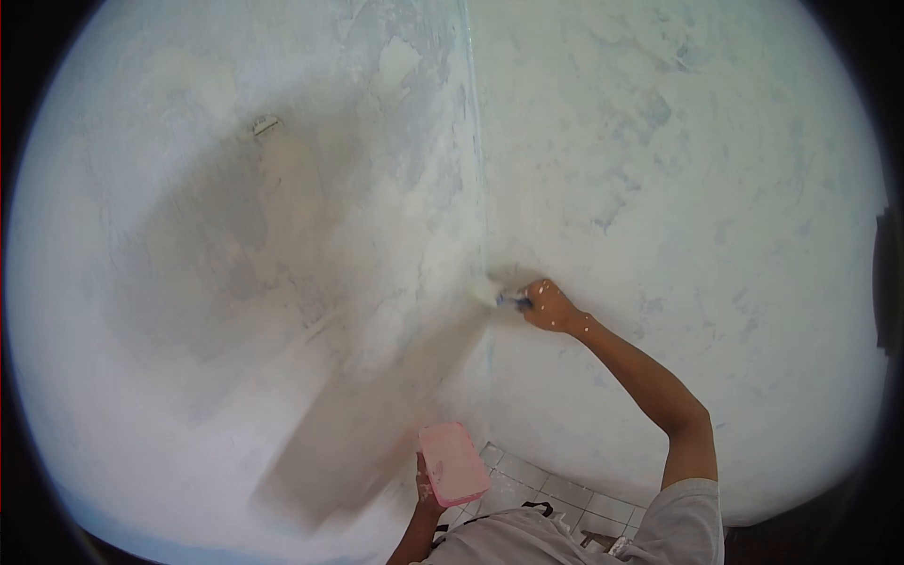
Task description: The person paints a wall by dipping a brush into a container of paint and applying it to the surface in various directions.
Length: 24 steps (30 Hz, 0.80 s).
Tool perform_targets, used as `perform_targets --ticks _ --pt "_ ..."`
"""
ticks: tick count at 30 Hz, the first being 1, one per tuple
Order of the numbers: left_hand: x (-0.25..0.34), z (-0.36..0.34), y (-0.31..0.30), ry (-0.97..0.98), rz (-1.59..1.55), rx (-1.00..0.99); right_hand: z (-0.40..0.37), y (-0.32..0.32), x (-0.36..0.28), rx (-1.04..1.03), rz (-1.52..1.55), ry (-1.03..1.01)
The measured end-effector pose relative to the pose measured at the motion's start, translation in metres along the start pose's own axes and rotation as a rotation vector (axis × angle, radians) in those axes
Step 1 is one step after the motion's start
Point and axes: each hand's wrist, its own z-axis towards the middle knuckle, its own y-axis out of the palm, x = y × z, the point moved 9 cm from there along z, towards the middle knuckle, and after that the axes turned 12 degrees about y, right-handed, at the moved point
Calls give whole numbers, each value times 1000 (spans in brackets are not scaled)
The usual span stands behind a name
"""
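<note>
My right hand [550, 306], spotted with white paint, is closed around the dark bluish handle of a paintbrush [486, 292]. The brush's pale, slightly blurred head lies at the wall corner [484, 235], where two patchy white walls meet. Lower down, my left hand [426, 485] grips the side of a pink rectangular tub [456, 461] filled with pale paint; most of its fingers are hidden behind the tub.
The left wall [188, 235] carries my shadow and a small opening [266, 124]. The right wall [716, 235] shows bluish-grey patches. White floor tiles [565, 490] lie below, beside my grey shirt [527, 539].
</note>
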Motion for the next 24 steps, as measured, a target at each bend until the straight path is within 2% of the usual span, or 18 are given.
perform_targets --ticks 2,4,6,8,9,11,12,15,16,18,19,20,21,22,23,24 --pt "7 -1 1 59 245 -33 -9 41 20 -287 -261 -30" --pt "6 -2 25 51 217 -47 15 21 8 -167 -239 -168" --pt "4 -1 30 43 185 -65 46 -56 -43 17 -229 -266" --pt "0 -1 14 -6 99 -36 79 -138 -83 112 -275 -229" --pt "0 -1 14 -9 102 -35 84 -181 -108 223 -337 -154" --pt "-3 0 19 -27 106 -63 93 -242 -139 409 -372 -210" --pt "-4 -1 22 -30 104 -63 92 -267 -149 610 -363 -293" --pt "-6 -4 30 -54 131 -62 87 -311 -165 506 -11 -59" --pt "-7 -5 31 -57 143 -78 89 -304 -161 504 -10 -57" --pt "-7 -6 31 -62 159 -92 91 -277 -147 631 -122 -79" --pt "-7 -5 33 -57 146 -117 89 -242 -138 577 -129 -157" --pt "-7 -5 35 -52 133 -142 87 -203 -118 646 -147 -172" --pt "-7 -7 35 -56 134 -136 67 -169 -107 655 -38 -255" --pt "-7 -9 35 -66 150 -121 61 -133 -85 523 51 -113" --pt "-6 -9 36 -74 166 -110 32 -103 -74 703 1 -234" --pt "-6 -9 35 -69 165 -106 14 -76 -62 702 -11 -231"
